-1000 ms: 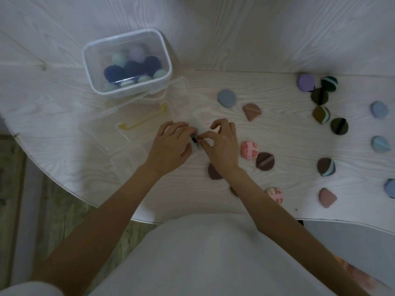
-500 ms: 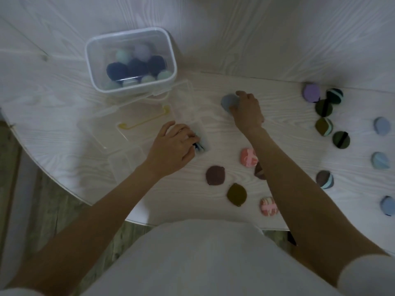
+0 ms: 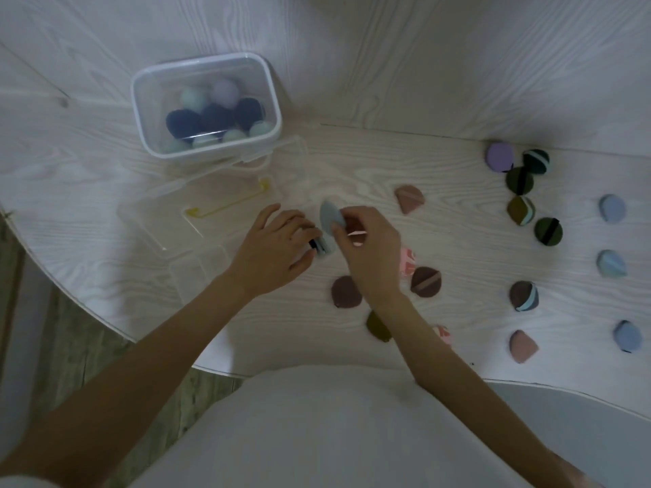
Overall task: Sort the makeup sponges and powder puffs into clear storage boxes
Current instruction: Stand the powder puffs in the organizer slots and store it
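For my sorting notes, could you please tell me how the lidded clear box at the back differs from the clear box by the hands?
The lidded clear box is shut and holds dark blue, mint and lilac sponges; the open clear box shows almost nothing inside. The lidded clear box stands untouched, while the left hand rests at the open clear box's edge. Both are transparent plastic on the white table.

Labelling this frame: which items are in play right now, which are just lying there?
In play: right hand pinching grey-blue puff; left hand steadying stacked puffs.
Idle: sponge box, loose puffs like purple puff, yellow-handled lid.
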